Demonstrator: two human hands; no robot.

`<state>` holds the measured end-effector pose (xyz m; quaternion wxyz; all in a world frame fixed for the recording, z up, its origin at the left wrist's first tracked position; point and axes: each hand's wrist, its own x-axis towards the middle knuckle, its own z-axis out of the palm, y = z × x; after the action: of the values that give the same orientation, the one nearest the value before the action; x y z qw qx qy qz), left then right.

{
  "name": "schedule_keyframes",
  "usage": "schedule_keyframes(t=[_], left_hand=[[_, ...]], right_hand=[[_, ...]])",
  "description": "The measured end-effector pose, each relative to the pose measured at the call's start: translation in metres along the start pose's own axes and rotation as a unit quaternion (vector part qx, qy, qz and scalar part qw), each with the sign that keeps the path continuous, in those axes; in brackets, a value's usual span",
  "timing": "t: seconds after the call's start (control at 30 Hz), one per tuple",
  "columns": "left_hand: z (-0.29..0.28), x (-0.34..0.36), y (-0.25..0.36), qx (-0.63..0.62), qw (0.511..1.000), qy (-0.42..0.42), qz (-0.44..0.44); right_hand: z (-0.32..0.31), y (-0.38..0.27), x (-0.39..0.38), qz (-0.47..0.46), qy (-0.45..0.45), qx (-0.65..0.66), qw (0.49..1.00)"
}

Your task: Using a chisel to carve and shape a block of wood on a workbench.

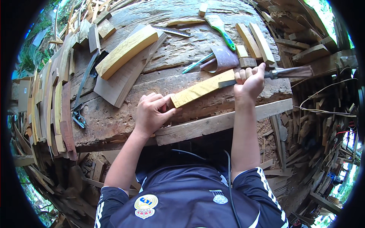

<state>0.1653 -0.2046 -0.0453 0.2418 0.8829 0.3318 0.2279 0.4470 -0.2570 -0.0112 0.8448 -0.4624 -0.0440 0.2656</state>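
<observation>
Right hand [249, 81] has its grip clamped on a flat-bladed hand tool [273, 73], fist wrapped round it. Metal blade [227, 83] comes out at 9 o'clock of the fist, over the far end of a yellow wooden block [201, 90]; tool's other end points to 3 o'clock, blurred, so exact kind can't be told. Left hand [151, 110] at the block's near end, fingers bent, thumb and forefinger at the corner; whether that grip pinches or just braces, can't tell.

Block lies slanted on a weathered wooden counter [186, 47], ends toward 8 and 2 o'clock, just in from the front plank [220, 126].

Clock positions from the block. 12 o'clock: thin teal sticks [198, 63]. 1 o'clock: curled purplish sheet [229, 57], near the block; beyond it, green-handled paintbrush [218, 26]. Between 1 and 2: two long wood pieces [261, 43], side by side, smaller blocks [247, 62] next to them. 11 o'clock: toothed saw blade [174, 31]. 10 o'clock: thick yellow beam [127, 52] resting on a wider brown board [125, 81]. Between 8 and 9: blue metal tool [78, 117], near the counter's side edge.
</observation>
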Motion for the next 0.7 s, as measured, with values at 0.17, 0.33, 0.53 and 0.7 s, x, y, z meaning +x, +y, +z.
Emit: schedule_keyframes(t=[0.17, 0.33, 0.53, 0.7], left_hand=[[0.001, -0.004, -0.006, 0.001, 1.0, -0.002, 0.018], [0.004, -0.017, -0.01, -0.109, 0.982, 0.155, -0.015], [-0.021, -0.024, -0.021, -0.131, 0.98, 0.151, 0.0], [-0.036, -0.013, -0.015, -0.072, 0.989, 0.126, 0.021]], right_hand=[[0.033, 0.06, -0.071, 0.17, -0.085, 0.07, 0.979], [0.025, 0.042, -0.061, 0.157, -0.277, 0.125, 0.94], [-0.023, -0.001, -0.044, -0.097, -0.237, 0.001, 0.967], [-0.053, 0.016, -0.064, -0.195, -0.263, -0.084, 0.941]])
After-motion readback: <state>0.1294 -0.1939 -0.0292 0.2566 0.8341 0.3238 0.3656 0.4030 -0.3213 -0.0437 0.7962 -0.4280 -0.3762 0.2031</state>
